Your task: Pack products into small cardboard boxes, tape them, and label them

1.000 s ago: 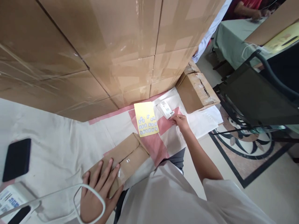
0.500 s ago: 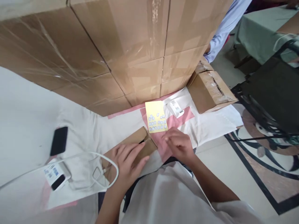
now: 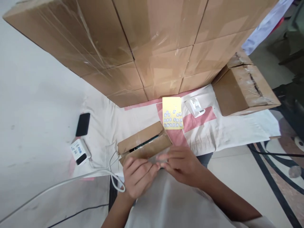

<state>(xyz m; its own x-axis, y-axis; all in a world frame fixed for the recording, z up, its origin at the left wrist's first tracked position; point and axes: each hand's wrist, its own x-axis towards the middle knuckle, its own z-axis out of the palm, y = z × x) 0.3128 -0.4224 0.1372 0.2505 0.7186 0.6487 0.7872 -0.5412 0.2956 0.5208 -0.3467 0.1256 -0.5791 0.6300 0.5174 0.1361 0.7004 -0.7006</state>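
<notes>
My left hand (image 3: pixel 140 175) and my right hand (image 3: pixel 181 164) meet at the fingertips in front of a small cardboard box (image 3: pixel 144 142). Both have their fingers drawn together in a pinch; what sits between them is too small to make out. A narrow gap with something dark inside runs along the top of the box. Just behind it, a yellow sheet (image 3: pixel 172 104) carries rows of small whitish labels. To the right of the sheet lies a white device (image 3: pixel 195 107).
Stacked large cartons (image 3: pixel 163 66) rise behind the cloth-covered table (image 3: pixel 242 133). An open carton (image 3: pixel 251 91) stands at the right. At the left are a black phone (image 3: pixel 83 124), a white box-shaped device (image 3: pixel 80 152) and a looping white cable (image 3: pixel 71 180).
My left hand has come off the small box, and my right hand has moved towards it until their fingertips meet. The camera view has shifted, so the table things appear elsewhere.
</notes>
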